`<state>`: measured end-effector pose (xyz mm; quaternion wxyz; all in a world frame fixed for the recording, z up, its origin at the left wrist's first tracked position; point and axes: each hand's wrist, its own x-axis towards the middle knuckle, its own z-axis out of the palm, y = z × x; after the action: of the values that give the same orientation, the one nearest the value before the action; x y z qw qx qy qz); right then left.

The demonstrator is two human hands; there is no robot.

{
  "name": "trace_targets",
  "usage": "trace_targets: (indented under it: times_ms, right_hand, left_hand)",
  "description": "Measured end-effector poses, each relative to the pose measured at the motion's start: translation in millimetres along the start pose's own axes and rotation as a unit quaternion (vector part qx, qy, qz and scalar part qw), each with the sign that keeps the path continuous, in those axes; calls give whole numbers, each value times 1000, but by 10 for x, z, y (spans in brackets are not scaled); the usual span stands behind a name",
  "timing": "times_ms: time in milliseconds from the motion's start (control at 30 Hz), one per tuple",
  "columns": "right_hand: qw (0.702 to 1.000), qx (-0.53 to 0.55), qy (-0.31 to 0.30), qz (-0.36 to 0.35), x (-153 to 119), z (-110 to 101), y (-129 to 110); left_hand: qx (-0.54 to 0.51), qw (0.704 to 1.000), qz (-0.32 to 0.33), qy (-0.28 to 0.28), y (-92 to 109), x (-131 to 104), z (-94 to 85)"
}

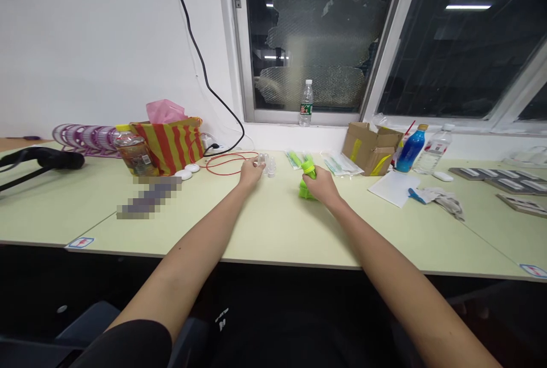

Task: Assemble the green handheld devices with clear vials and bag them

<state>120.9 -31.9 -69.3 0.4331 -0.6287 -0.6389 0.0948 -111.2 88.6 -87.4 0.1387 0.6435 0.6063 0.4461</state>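
Note:
My left hand [250, 174] reaches to a small group of clear plastic pieces [271, 167], like little bottles or caps, on the pale tabletop. Its fingers close around one at the group's left side, partly hiding it. To the right, my right hand [323, 185] wraps around a bright green plastic object [308, 170]. A ribbed, cap-like part sticks out above the fist, and a wider green part shows below it by the table; the fingers cover the middle, so its kind is unclear. Behind my right hand lie clear packets [294, 159] with green items inside.
A red cable [224, 163] loops left of my left hand, near a striped bag [177, 143] and a drink bottle [134, 151]. Rightward stand a cardboard box [366, 148], a blue bottle [411, 148], white paper [395, 187] and gloves [444, 200]. The table's front edge [290, 264] runs below my forearms.

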Motion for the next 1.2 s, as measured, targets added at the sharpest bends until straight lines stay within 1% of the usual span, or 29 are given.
trace_targets:
  times_ms: [67, 167, 233, 367, 667, 1033, 1200]
  right_hand:
    - [1000, 0, 1, 1, 2, 2, 3]
    - [1000, -3, 4, 0, 3, 3, 9]
    - [1000, -6, 4, -2, 3, 2, 13]
    - [1000, -10, 1, -2, 3, 2, 13]
    - [1000, -7, -5, 3, -11, -7, -11]
    - [1000, -15, -14, 8, -11, -9, -15]
    - [1000, -23, -10, 5, -8, -13, -15]
  left_hand:
    - [10, 1000, 11, -15, -29, -5, 6]
    - [54, 998, 38, -11, -83, -9, 16]
    - [70, 996, 43, -16, -112, -10, 19]
    - [77, 996, 38, -29, -130, -13, 19]
    - [72, 996, 23, -52, -69, -60, -3]
    - [64, 996, 14, -53, -61, -59, 7]
    - [52, 998, 1, -40, -74, -65, 16]
